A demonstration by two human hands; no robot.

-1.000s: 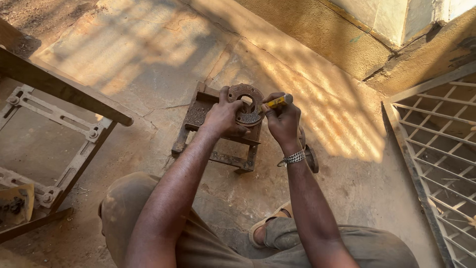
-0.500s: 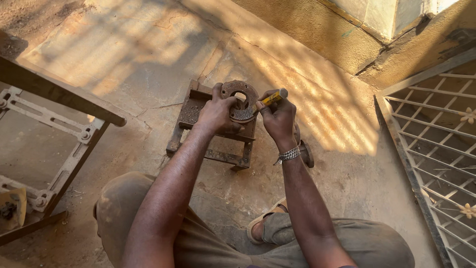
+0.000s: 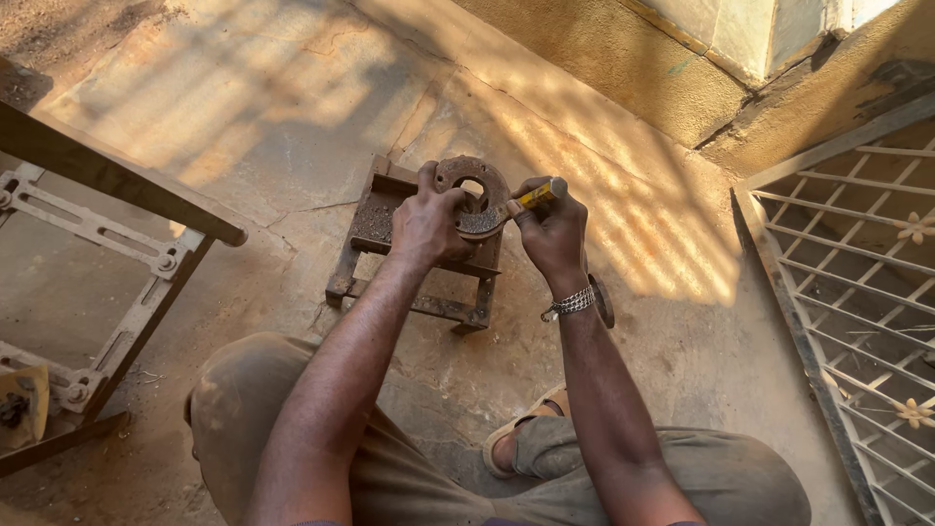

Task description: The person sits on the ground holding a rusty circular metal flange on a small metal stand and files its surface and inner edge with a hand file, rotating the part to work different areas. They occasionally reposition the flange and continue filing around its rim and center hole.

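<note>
Item: rusty round metal disc with a centre hole (image 3: 474,190), being steadied on top of a rusted, low, rectangular steel bracket stand (image 3: 390,244); sitting on the sunlit concrete floor (image 3: 243,117) directly ahead of the bent knees.

Left hand (image 3: 426,222): fingers curled and clenched around the left rim of the disc, pressing it down onto the stand.

Right hand (image 3: 552,229): fingers pinched tight round a yellow-handled slim tool (image 3: 537,196), tip hidden at the disc's right edge; kind of tool not being shown clearly; silver link bracelet (image 3: 570,303) hanging at the wrist.

Adjacent: dark round metal part (image 3: 605,300) lying on the floor just beside the right wrist; grey slotted metal frame with bolts (image 3: 93,292) to the left; rusted lattice metal grille with flower ornaments (image 3: 857,282) to the right; sandalled foot (image 3: 516,443) tucked under the right forearm.

Risks, as judged:
- tool tip likely slipping off the corroded rim, driving toward the left fingers, being so near;
- disc possibly shifting or tipping off the narrow stand, being held by one hand only;
- stand possibly rocking on the uneven, cracked floor under pressure;
- rust edges probably scraping bare skin;
- bracelet possibly catching on the stand's corner.
</note>
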